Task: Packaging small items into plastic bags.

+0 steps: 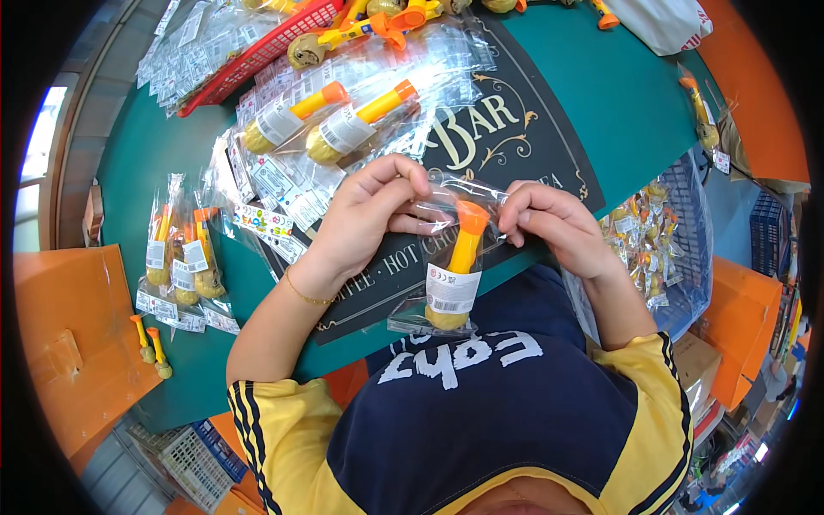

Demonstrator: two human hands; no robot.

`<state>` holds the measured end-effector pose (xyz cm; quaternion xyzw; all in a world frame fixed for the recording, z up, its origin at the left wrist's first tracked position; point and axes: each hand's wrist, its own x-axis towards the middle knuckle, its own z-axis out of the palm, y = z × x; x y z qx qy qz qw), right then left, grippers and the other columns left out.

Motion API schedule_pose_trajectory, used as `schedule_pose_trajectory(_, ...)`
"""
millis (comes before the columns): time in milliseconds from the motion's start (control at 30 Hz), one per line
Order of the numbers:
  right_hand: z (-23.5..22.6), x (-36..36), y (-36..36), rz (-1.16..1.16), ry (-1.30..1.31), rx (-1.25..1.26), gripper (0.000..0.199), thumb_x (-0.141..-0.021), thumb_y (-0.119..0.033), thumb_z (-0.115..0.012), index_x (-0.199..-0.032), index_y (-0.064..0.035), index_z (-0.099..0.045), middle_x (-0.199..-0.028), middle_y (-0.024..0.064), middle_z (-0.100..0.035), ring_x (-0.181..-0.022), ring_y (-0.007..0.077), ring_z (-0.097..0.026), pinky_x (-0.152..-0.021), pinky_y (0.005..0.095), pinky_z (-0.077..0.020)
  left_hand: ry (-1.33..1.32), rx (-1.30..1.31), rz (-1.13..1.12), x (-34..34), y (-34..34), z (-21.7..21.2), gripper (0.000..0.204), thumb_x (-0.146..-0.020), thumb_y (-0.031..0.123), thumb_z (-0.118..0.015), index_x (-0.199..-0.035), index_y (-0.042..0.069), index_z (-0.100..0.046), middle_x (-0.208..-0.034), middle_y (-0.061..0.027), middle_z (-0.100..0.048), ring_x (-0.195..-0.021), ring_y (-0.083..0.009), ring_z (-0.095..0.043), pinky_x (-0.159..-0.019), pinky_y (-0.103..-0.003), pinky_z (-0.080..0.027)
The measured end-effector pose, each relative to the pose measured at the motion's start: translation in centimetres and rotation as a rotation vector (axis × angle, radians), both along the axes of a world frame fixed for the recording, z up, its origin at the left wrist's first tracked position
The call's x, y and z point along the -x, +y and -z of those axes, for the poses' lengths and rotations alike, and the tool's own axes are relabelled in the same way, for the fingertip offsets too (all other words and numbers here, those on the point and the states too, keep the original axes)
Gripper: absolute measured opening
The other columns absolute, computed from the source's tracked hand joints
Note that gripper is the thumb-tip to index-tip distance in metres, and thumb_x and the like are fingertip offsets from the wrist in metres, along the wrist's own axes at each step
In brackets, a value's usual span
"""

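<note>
A clear plastic bag point(405, 323) hangs upright in front of my chest, its top edge held between my two hands. Inside it is a toy point(464, 251) with an orange top, a yellow stem and a round gold end, wrapped by a white label. My left hand point(369, 206) pinches the bag's upper left side, fingers curled. At the upper right corner, my right hand point(554, 223) grips the film between thumb and fingers. Two labelled toys, one point(276, 122) beside another point(343, 136), lie on a spread of flat clear bags point(296, 190) beyond my left hand.
A black printed mat point(554, 137) covers part of the green table point(631, 112). At the far left stands a red basket point(257, 58). Several bagged toys point(184, 268) lie left. A blue crate point(697, 257) of bagged toys sits right, near my right forearm.
</note>
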<state>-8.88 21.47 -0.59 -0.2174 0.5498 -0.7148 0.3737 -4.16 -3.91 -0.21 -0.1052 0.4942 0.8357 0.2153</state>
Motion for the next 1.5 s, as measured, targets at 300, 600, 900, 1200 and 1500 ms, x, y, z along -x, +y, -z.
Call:
schedule_pose_trajectory(300,-0.4,-0.3,0.0,0.063,0.061,-0.082,0.006,-0.084,0.005,-0.064,-0.088,0.0016,-0.063,-0.089,0.0042,-0.056,-0.079,0.008,-0.054,-0.068,0.0197,-0.0427,0.061,0.146,-0.081,-0.3,1.2,-0.3,0.013,-0.09,0.003,-0.062,-0.1,0.001,-0.056,-0.093,-0.0093,-0.067,-0.08,-0.0113,-0.065,-0.07,-0.022,-0.055)
schedule_pose_trajectory(600,-1.7,1.1,1.4,0.253,0.141,-0.301,0.004,-0.085,-0.003,-0.067,-0.086,0.0013,-0.066,-0.083,0.003,-0.061,-0.073,0.0068,-0.057,-0.063,0.0181,-0.0433,0.342,0.371,-0.179,-0.9,1.2,-1.3,0.017,-0.089,0.0,-0.06,-0.105,0.0,-0.057,-0.1,-0.0079,-0.064,-0.082,-0.01,-0.063,-0.069,-0.021,-0.053)
schedule_pose_trajectory(900,1.3,8.8,9.9,1.056,0.308,-0.458,0.028,-0.09,-0.017,-0.066,-0.114,-0.0021,-0.063,-0.08,0.0005,-0.064,-0.068,0.0038,-0.053,-0.062,0.0166,-0.0383,1.056,1.763,-0.234,1.6,-3.5,-3.3,0.033,-0.075,0.012,-0.073,-0.105,0.004,-0.062,-0.099,-0.0105,-0.066,-0.093,-0.0289,-0.058,-0.083,-0.038,-0.046)
schedule_pose_trajectory(1200,-1.3,2.2,2.1,0.732,0.865,-0.49,0.02,-0.087,-0.006,-0.067,-0.106,0.0,-0.065,-0.079,0.0019,-0.063,-0.064,0.0029,-0.055,-0.056,0.0181,-0.0418,0.744,1.392,0.174,-0.7,-1.1,-4.6,0.027,-0.074,0.02,-0.07,-0.097,0.008,-0.063,-0.089,-0.0127,-0.064,-0.086,-0.0327,-0.06,-0.075,-0.042,-0.048)
schedule_pose_trajectory(1500,-1.5,0.9,-0.5,0.154,0.286,-0.45,0.014,-0.086,-0.001,-0.064,-0.099,0.0006,-0.068,-0.079,0.003,-0.066,-0.059,0.0052,-0.058,-0.052,0.0183,-0.0445,0.658,1.23,0.327,-2.5,1.3,-4.3,0.066,-0.071,0.036,-0.08,-0.121,0.004,-0.051,-0.093,-0.0114,-0.059,-0.085,-0.0281,-0.061,-0.073,-0.036,-0.049)
